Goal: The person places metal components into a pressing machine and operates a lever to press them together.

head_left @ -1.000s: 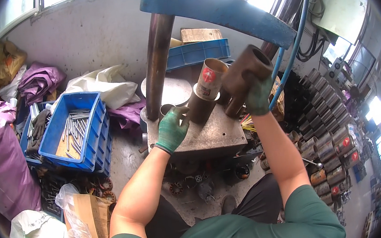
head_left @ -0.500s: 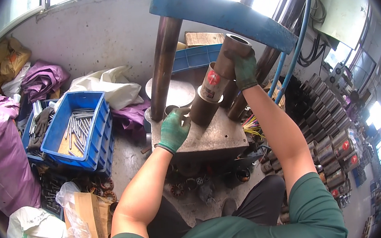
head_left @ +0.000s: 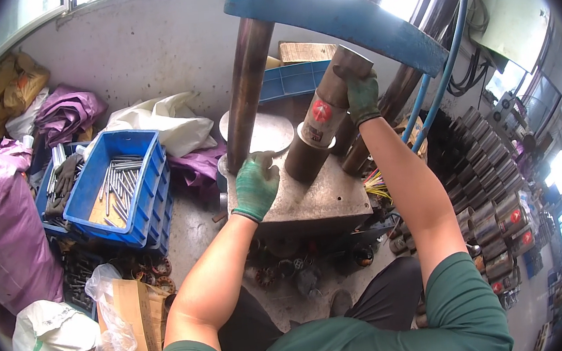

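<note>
A stack of metal cylinders stands on the press's flat bed (head_left: 338,195). Around the side of its upper dark metal sleeve (head_left: 344,76), the green-gloved fingers of my right hand (head_left: 362,95) are closed. Below the sleeve is a silvery cylinder (head_left: 319,118) with a red mark and a pale collar, resting on a dark round base (head_left: 307,159). My left hand (head_left: 257,186), also in a green glove, is at the bed's left side beside the front steel column (head_left: 246,97). Its fingers are curled, and what they hold, if anything, is hidden.
A blue press crosspiece (head_left: 333,19) spans above the cylinders. Blue crates (head_left: 143,217) with metal rods stand left, near purple sacks (head_left: 13,231) and a cardboard box (head_left: 135,321). Many metal cylinders (head_left: 489,167) are stacked right, past blue hoses (head_left: 445,79).
The upper sleeve's hollow end, visible before, no longer shows; my right hand stays on it. My left hand has shifted slightly, and the small round piece by its fingers is out of sight.
</note>
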Demonstrator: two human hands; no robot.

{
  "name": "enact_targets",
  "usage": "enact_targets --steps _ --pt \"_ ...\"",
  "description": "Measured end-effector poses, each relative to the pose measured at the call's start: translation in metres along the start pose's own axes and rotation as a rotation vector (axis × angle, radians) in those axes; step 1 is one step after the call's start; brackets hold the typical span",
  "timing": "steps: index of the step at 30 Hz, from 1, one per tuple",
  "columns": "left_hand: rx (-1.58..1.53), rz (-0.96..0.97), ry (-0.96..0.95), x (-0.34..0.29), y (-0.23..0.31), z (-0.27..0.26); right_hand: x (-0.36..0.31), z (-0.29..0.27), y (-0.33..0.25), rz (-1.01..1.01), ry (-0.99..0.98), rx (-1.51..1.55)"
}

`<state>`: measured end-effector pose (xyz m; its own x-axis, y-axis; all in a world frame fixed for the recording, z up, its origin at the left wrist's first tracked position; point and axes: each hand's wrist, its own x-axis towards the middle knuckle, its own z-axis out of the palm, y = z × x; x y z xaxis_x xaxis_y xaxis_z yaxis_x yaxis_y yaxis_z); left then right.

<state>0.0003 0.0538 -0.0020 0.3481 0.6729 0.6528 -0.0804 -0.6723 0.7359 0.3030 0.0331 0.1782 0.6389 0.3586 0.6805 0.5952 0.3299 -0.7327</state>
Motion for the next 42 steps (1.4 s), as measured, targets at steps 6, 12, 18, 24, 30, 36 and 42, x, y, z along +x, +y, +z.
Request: enact_targets --steps 6,12,18,24,30,36,42 --pt "0.318 -0.036 -0.004 0.0 0.001 -0.003 -0.002 0.005 0.007 -0.109 0.047 -0.168" --pt "0.378 -0.05 -0.025 0.0 -0.003 0.004 -0.011 0.006 0.004 -0.181 0.095 -0.065" --pt "0.374 -0.041 -0.015 -0.001 -0.014 0.0 -0.027 0.014 -0.024 -0.273 0.051 -0.507" --pt "0.375 -0.071 0.039 -0.002 -0.007 0.003 -0.059 -0.007 -0.03 -0.103 -0.155 -0.44" --pt "0.512 -0.144 0.268 -0.006 -0.015 0.022 -0.092 -0.046 -0.036 0.029 -0.307 -0.108" --pt "0.455 -0.254 0.107 -0.019 -0.027 0.019 -0.155 -0.165 -0.126 0.051 -0.652 -0.618" --pt "0.282 -0.363 -0.048 -0.012 -0.029 0.019 -0.154 -0.333 -0.176 -0.031 -0.996 -1.379"
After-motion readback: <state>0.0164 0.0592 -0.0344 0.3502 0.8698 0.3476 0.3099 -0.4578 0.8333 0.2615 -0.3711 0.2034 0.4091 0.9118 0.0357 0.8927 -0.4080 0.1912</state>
